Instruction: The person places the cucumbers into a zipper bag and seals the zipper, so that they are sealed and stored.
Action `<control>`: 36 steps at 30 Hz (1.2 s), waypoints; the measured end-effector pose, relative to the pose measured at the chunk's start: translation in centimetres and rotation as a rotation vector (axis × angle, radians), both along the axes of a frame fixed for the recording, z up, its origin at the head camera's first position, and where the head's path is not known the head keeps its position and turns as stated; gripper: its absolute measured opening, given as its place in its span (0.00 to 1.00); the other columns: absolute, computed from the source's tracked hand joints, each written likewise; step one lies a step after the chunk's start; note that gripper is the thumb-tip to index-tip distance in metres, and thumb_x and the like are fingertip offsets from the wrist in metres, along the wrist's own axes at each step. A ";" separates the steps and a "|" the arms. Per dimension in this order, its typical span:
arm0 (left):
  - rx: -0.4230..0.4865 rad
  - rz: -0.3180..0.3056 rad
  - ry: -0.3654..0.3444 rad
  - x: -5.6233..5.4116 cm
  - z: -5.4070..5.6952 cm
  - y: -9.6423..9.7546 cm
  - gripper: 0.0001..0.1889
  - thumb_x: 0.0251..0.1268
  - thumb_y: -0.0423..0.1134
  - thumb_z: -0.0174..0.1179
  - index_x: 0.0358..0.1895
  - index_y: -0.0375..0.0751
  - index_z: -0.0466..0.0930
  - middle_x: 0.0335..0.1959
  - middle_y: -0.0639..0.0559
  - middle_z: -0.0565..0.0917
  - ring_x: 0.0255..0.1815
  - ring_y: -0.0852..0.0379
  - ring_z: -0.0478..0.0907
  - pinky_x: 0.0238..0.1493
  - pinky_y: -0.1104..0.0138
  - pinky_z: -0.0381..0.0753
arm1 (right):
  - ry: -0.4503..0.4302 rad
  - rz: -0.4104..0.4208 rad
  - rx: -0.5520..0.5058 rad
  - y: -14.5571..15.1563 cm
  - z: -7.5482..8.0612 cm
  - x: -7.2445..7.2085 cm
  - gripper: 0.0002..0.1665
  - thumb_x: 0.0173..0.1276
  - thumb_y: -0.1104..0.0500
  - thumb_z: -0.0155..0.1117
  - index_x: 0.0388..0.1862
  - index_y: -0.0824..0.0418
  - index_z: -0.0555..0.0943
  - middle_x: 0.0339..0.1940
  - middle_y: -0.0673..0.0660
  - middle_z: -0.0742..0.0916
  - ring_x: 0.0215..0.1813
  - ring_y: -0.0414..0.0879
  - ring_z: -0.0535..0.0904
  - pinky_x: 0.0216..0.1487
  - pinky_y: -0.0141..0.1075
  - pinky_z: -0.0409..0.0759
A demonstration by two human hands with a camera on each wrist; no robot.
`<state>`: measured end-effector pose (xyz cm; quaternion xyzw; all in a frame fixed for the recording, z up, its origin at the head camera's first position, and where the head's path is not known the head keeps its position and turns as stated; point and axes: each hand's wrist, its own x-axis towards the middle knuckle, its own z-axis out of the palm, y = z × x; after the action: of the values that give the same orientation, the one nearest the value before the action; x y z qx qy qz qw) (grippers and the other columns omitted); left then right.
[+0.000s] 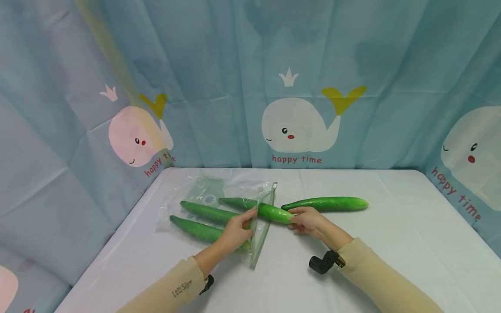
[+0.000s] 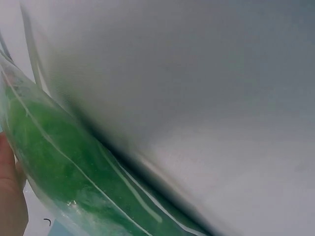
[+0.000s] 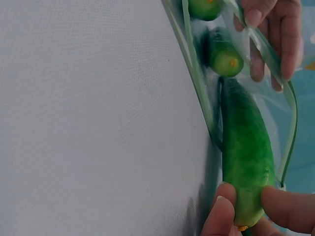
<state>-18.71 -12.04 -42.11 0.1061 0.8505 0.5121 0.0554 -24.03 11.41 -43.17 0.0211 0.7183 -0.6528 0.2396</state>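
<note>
Your right hand [image 1: 309,222] pinches the held cucumber [image 1: 275,214] by its pale blunt end, thumb one side, fingers the other. Your left hand [image 1: 236,231] grips the upper lip of the clear zip bag [image 1: 244,184] by its green seal strip [image 1: 261,243]. Hands apart. Held cucumber sits tapered end first through the bag mouth, blunt end outside. Two bagged cucumbers [image 1: 207,211] lie on its near side; a loose cucumber [image 1: 336,203] lies on the white table [image 1: 391,248] just behind your right hand. Expect a cucumber to be stiff, moderately heavy, smooth, maybe slippery; skin could bruise. End pinch gives little leverage; mid-body should balance better. Film looks limp; strip should be the firmer hold.
</note>
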 end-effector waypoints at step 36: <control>0.041 -0.036 -0.012 0.0 0.0 -0.1 0.31 0.59 0.16 0.55 0.69 0.25 0.64 0.74 0.40 0.60 0.70 0.37 0.61 0.53 0.66 0.78 | -0.018 -0.020 -0.027 -2.8 -0.1 -0.7 0.21 0.71 0.70 0.53 0.62 0.78 0.69 0.32 0.59 0.82 0.26 0.40 0.77 0.27 0.29 0.76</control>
<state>-18.71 -12.09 -42.08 0.1195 0.8374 0.5290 0.0674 -24.73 8.61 -43.29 0.0306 0.7069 -0.6647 0.2397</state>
